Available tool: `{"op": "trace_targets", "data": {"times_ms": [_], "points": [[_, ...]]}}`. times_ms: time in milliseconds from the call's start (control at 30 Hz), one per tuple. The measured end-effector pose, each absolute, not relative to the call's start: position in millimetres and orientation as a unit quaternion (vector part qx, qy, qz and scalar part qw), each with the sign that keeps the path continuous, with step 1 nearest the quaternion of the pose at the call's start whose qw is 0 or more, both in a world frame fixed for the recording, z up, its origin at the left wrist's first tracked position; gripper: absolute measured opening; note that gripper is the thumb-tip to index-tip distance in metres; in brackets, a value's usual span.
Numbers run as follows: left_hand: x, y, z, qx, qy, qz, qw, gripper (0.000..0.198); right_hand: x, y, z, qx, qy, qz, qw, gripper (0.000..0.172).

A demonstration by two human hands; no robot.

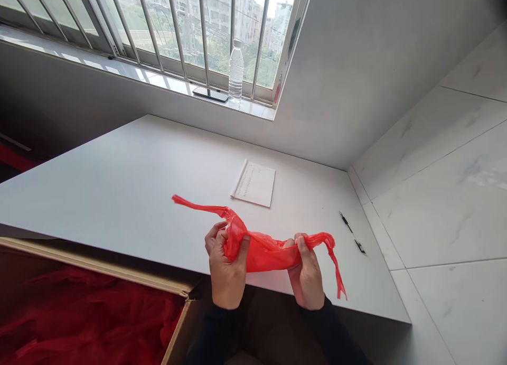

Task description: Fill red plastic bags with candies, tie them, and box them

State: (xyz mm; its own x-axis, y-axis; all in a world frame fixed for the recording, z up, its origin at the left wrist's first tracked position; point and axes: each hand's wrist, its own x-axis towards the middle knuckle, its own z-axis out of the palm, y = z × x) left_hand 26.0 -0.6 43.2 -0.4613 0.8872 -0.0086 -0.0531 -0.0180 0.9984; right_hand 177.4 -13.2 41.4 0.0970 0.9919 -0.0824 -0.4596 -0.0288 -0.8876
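A red plastic bag [269,254] is stretched between my two hands over the table's front edge. My left hand [227,267] grips its bunched left side, the thumb pressing on top. One thin twisted end of the bag sticks out to the left above the table. With thumb and fingers pinched together, my right hand [306,270] holds the other side. From there a second twisted strip bends over and hangs down on the right.
On the white table [119,180] lie a notepad [254,183] and a black pen [351,232]. A cardboard box [119,272] full of red plastic [91,317] stands at the lower left. A water bottle [236,72] and a phone [210,94] are on the windowsill.
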Motion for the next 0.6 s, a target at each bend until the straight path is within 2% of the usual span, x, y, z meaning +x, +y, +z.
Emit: {"op": "trace_targets", "data": {"times_ms": [100,267,433,533,600], "points": [[25,-1,46,0.359,0.573,0.609,0.415,0.029,176,-12,43,-0.419,-0.322,0.591,0.61,0.038],[23,1,55,0.349,0.479,0.575,0.563,0.038,176,-12,43,-0.457,-0.345,0.568,0.591,0.043],[18,5,62,0.237,0.316,0.57,0.721,0.034,178,-12,42,-0.498,-0.307,0.565,0.582,0.042],[16,8,60,0.269,0.297,0.536,0.743,0.035,184,-12,49,-0.508,-0.367,0.553,0.549,0.041],[17,11,58,0.307,0.328,0.506,0.736,0.036,192,-12,59,-0.519,-0.473,0.515,0.492,0.04]]}}
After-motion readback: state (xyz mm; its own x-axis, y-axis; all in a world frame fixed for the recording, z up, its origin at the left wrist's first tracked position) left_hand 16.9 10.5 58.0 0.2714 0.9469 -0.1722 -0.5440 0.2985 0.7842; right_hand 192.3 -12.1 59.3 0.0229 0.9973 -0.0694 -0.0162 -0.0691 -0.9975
